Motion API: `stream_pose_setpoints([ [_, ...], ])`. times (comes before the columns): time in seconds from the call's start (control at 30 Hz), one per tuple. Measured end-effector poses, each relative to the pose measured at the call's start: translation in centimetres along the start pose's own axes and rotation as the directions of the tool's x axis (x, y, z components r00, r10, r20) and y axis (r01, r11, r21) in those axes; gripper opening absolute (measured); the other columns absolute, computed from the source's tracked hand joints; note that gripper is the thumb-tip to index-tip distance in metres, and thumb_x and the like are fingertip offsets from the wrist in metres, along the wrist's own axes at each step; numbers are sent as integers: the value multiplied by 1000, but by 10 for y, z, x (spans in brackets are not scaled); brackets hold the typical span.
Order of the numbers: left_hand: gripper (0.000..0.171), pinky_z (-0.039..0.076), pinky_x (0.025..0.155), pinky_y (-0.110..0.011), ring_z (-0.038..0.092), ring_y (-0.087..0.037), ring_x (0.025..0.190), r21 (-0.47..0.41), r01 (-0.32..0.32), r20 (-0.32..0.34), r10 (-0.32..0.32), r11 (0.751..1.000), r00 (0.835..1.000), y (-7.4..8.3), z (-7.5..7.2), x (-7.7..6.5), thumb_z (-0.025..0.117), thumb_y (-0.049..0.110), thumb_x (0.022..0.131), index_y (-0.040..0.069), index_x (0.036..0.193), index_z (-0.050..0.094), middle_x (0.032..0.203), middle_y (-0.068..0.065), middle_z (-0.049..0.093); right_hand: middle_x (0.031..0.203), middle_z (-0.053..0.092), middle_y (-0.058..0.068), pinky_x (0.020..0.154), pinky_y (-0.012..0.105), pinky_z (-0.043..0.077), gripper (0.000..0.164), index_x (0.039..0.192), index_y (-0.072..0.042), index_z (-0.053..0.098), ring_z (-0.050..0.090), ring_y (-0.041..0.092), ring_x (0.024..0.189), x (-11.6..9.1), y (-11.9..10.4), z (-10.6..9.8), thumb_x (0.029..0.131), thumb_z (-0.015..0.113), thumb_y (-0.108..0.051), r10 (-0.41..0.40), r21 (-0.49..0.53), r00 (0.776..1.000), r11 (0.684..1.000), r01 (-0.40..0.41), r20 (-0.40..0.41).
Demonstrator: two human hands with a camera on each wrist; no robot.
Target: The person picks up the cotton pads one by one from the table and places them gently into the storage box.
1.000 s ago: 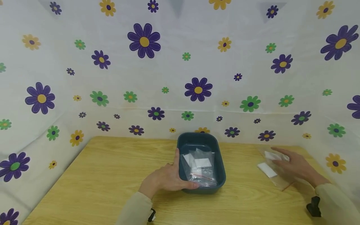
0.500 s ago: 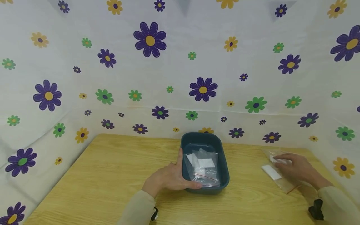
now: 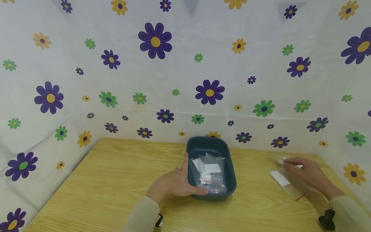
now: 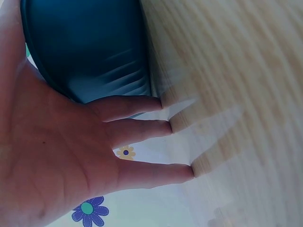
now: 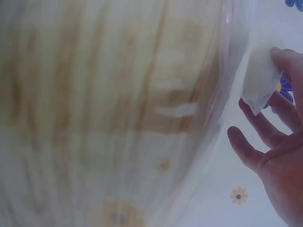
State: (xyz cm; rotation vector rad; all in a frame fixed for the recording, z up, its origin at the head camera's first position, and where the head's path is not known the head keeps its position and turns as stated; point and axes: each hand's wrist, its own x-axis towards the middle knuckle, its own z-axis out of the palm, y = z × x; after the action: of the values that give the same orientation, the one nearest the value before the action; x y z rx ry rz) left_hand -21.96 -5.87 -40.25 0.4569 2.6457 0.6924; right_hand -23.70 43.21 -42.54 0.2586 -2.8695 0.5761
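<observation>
A dark blue-green plastic bin (image 3: 230,170) stands on the table, holding several small clear zip bags (image 3: 211,178) with white pieces in them. My left hand (image 3: 174,183) rests against its near left corner, thumb along the near rim and index finger along the left side. In the left wrist view the other fingers are straight, their tips touching the table. At the right, my right hand (image 3: 311,175) pinches a clear zip bag (image 5: 260,78) between thumb and fingers. Below it lies another zip bag (image 3: 295,191) with a white rectangle (image 3: 279,178) showing.
The wood-grain table (image 3: 116,187) meets a white flower-print cloth (image 3: 174,71) along its back and sides. The bin stands near the table's back edge. A black wrist strap (image 3: 327,220) sits on the right sleeve.
My right thumb and fingers have come together on the zip bag and lifted it slightly. The left hand and bin hold the same place against each other; the head view has turned slightly left.
</observation>
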Motion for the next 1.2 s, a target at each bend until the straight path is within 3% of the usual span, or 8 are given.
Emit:
stream_pose_setpoints([
  [0.17, 143, 48, 109, -56, 53, -44, 137, 5, 11, 6, -11, 1000, 1000, 0, 0, 1, 68, 86, 71, 19, 163, -18, 156, -30, 44, 118, 73, 24, 76, 43, 61, 27, 115, -5, 76, 68, 43, 106, -1, -7, 0, 98, 70, -26, -41, -22, 995, 999, 39, -92],
  [0.27, 144, 48, 109, -56, 54, -43, 137, 1, 7, 9, -7, 1000, 1000, -1, 0, 1, 68, 86, 70, 19, 163, -19, 156, -29, 44, 116, 74, 23, 73, 33, 61, 26, 114, -6, 77, 70, 19, 100, -1, -12, 0, 97, 72, -25, -55, -10, 991, 998, 55, -126],
  [0.37, 144, 48, 109, -55, 55, -42, 135, -3, -1, 10, 1, 1000, 1000, -1, 0, 1, 68, 86, 70, 19, 163, -19, 155, -29, 45, 115, 75, 22, 70, 27, 60, 24, 113, -7, 77, 55, -15, 97, -1, -18, 0, 96, 74, -23, -75, 7, 985, 997, 77, -153],
  [0.47, 145, 48, 109, -55, 56, -42, 134, -6, -4, 9, 4, 1000, 1000, -2, 0, 1, 69, 86, 70, 18, 163, -19, 154, -30, 46, 113, 76, 21, 69, 22, 58, 22, 112, -7, 78, 39, -28, 97, -2, -25, -1, 94, 75, -21, -98, 27, 978, 994, 105, -185],
  [0.6, 144, 48, 109, -56, 55, -43, 135, -1, 1, 6, -1, 1000, 1000, -1, 0, 2, 69, 86, 70, 19, 163, -18, 154, -30, 45, 108, 77, 16, 68, 12, 55, 19, 110, -7, 78, 45, -27, 96, -2, -34, 1, 93, 76, -15, -159, 41, 958, 984, 173, -240],
  [0.8, 144, 46, 111, -57, 51, -45, 140, 5, 11, 13, -11, 1000, 1000, 0, 0, 2, 69, 86, 70, 18, 163, -18, 156, -30, 44, 104, 75, -4, 70, 1, 48, 18, 107, -6, 78, 45, -29, 99, -2, -51, 5, 88, 78, -6, -247, 37, 913, 961, 273, -325],
  [0.97, 144, 47, 110, -57, 52, -44, 138, 6, 6, 11, -6, 1000, 1000, 0, -1, 2, 69, 85, 70, 17, 164, -17, 155, -30, 45, 101, 76, 5, 72, 1, 48, 19, 106, -6, 78, 49, -27, 98, 0, -69, 4, 87, 77, -2, -289, 32, 886, 946, 321, -364],
  [1.2, 145, 48, 109, -56, 52, -44, 138, 11, 2, 8, -2, 1000, 1000, 0, -1, 3, 69, 86, 70, 17, 163, -17, 156, -30, 44, 100, 76, 6, 74, 2, 49, 26, 106, -5, 79, 54, -22, 97, 3, -91, 8, 82, 79, 5, -334, 49, 852, 922, 385, -403],
])
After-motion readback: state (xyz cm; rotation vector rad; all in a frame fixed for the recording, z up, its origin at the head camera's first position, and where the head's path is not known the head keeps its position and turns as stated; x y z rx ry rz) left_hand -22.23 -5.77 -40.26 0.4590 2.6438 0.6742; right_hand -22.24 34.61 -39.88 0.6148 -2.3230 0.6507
